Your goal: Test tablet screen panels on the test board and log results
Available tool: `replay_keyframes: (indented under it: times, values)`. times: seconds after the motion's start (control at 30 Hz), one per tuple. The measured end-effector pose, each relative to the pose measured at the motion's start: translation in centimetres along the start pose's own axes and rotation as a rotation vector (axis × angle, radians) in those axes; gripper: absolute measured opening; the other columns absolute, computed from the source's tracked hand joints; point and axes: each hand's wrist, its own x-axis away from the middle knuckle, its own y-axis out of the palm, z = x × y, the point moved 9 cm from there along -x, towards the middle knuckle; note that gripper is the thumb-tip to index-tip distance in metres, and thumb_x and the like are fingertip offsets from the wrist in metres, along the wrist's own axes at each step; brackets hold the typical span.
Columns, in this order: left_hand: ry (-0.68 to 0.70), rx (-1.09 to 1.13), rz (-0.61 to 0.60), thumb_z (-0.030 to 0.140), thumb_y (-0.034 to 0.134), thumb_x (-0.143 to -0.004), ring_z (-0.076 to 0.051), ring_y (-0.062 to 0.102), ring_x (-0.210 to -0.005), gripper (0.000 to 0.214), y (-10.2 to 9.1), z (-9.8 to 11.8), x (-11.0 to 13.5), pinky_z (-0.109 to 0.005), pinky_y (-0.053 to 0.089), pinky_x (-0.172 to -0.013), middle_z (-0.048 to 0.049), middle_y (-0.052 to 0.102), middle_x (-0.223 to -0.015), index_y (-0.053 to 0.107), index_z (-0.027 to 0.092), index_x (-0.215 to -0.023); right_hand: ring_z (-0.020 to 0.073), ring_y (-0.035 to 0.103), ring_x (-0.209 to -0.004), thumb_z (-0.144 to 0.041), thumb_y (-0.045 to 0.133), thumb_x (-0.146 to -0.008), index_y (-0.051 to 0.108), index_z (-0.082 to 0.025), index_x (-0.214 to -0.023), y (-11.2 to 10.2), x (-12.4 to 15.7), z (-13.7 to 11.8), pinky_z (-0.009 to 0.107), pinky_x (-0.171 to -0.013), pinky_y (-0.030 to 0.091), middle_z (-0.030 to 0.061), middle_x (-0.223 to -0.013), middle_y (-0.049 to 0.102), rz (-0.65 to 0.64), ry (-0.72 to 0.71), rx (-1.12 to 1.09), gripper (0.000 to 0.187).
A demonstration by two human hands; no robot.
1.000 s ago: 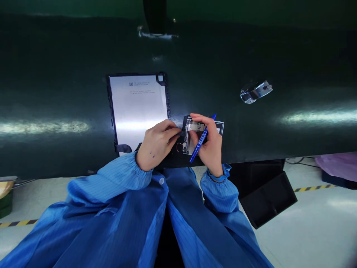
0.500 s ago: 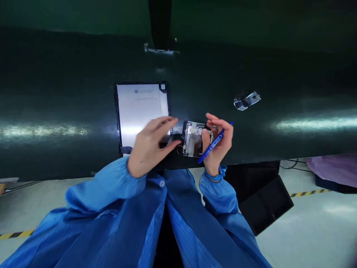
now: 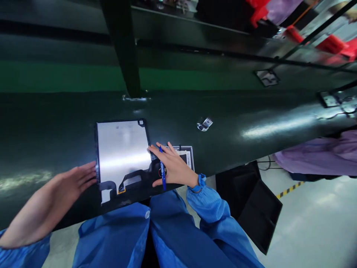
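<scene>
A tablet-like display panel (image 3: 122,143), silvery with a black frame, lies flat on the dark green bench. My left hand (image 3: 75,178) is at its left edge, fingers stretched out with nothing held. Across the panel's right edge reaches my right hand (image 3: 174,165), fingers spread, with a blue pen (image 3: 163,171) tucked among them. Beneath that hand, partly hidden, is a flat part with a barcode label (image 3: 189,160). A black flex cable (image 3: 136,173) with a gold-coloured end crosses the panel's lower right.
A small shiny metal or clear piece (image 3: 205,124) sits on the bench to the right. A dark post (image 3: 125,56) rises at the back. Black bins (image 3: 259,212) stand on the floor at right. Purple cloth (image 3: 315,152) hangs by the bench farther right.
My view has swung, showing more of the bench's back and right. My left hand has moved from the panel's right side to its left edge. The right hand has shifted left towards the panel.
</scene>
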Motion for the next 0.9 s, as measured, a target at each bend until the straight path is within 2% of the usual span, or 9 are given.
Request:
replay_keyframes:
  times: [0.07,0.13,0.23,0.33,0.43,0.57,0.73,0.83,0.9]
  values:
    - [0.076,0.088,-0.046,0.060,0.055,-0.088,-0.035,0.069,-0.109,0.031,2.2,2.0,-0.1,-0.046,0.066,-0.079,0.0069,0.075,-0.111,0.080,0.043,-0.082,0.0334,0.027,-0.150,-0.069,0.077,-0.068,0.015,-0.023,-0.159,-1.7,0.5,-0.4,0.057,-0.124,0.020,0.0140,-0.159,0.035,0.059,0.016,-0.165,0.119]
    - [0.259,0.111,-0.143,0.058,0.046,-0.094,-0.029,0.072,-0.102,0.035,5.0,4.8,0.6,-0.040,0.067,-0.075,0.0066,0.074,-0.113,0.079,0.046,-0.097,0.0307,0.035,-0.147,-0.076,0.065,-0.076,0.011,-0.024,-0.159,-4.3,1.2,-1.2,0.051,-0.116,0.039,0.0145,-0.158,0.037,0.179,0.018,-0.405,0.111]
    - [0.561,-0.037,-0.497,0.057,0.038,-0.098,-0.026,0.071,-0.102,0.042,10.6,7.8,3.6,-0.039,0.062,-0.089,0.0002,0.073,-0.118,0.071,0.044,-0.120,0.0284,0.047,-0.139,-0.076,0.049,-0.087,0.010,-0.026,-0.159,-8.2,2.9,-2.0,0.045,-0.099,0.055,0.0133,-0.154,0.043,0.377,0.050,-0.624,0.096]
    - [0.620,-0.194,-0.664,0.050,0.043,-0.099,-0.031,0.061,-0.121,0.041,13.2,6.8,4.8,-0.044,0.048,-0.110,-0.0065,0.068,-0.129,0.071,0.035,-0.124,0.0273,0.064,-0.115,-0.058,0.063,-0.088,0.028,-0.025,-0.155,-10.1,5.0,-0.3,0.042,-0.090,0.058,0.0090,-0.129,0.064,0.563,0.256,-0.564,0.083]
    - [0.553,0.016,-0.412,0.045,0.048,-0.098,-0.032,0.052,-0.132,0.039,11.2,5.1,1.9,-0.047,0.037,-0.117,-0.0085,0.062,-0.136,0.069,0.026,-0.125,0.0199,0.065,-0.081,-0.038,0.067,-0.088,0.047,-0.025,-0.147,-9.9,6.6,2.6,0.039,-0.083,0.056,-0.0001,-0.089,0.068,0.711,0.449,-0.618,0.063]
    - [0.463,0.452,-0.004,0.043,0.057,-0.094,-0.026,0.048,-0.137,0.038,7.3,2.2,-2.5,-0.043,0.031,-0.121,-0.0107,0.062,-0.134,0.069,0.018,-0.120,0.0194,0.064,-0.085,-0.029,0.068,-0.085,0.054,-0.030,-0.142,-8.0,4.7,3.8,0.039,-0.088,0.054,-0.0019,-0.089,0.069,0.737,0.409,-0.850,0.059]
    - [0.120,0.688,-0.004,0.060,0.052,-0.091,-0.028,0.049,-0.137,0.047,8.1,-0.5,-3.4,-0.047,0.033,-0.120,-0.0081,0.072,-0.121,0.074,0.022,-0.107,0.0260,0.056,-0.127,-0.032,0.073,-0.080,0.061,-0.032,-0.134,-5.5,1.0,1.1,0.042,-0.107,0.048,-0.0020,-0.133,0.064,0.705,0.242,-1.087,0.055]
    - [-0.108,0.739,-0.045,0.063,0.056,-0.087,-0.030,0.052,-0.134,0.039,8.5,-2.3,-2.4,-0.051,0.041,-0.115,-0.0012,0.077,-0.106,0.077,0.032,-0.099,0.0249,0.058,-0.127,-0.036,0.070,-0.085,0.052,-0.030,-0.143,-4.4,0.1,-0.7,0.042,-0.105,0.051,0.0012,-0.139,0.061,0.547,0.155,-1.076,0.060]
    - [-0.243,0.757,-0.023,0.068,0.062,-0.079,-0.033,0.053,-0.132,0.041,7.9,-4.1,-2.1,-0.052,0.044,-0.112,0.0006,0.077,-0.104,0.078,0.035,-0.098,0.0231,0.064,-0.120,-0.037,0.061,-0.094,0.046,-0.028,-0.147,-5.3,0.9,-0.4,0.041,-0.099,0.056,0.0049,-0.134,0.065,0.524,0.108,-0.930,0.056]
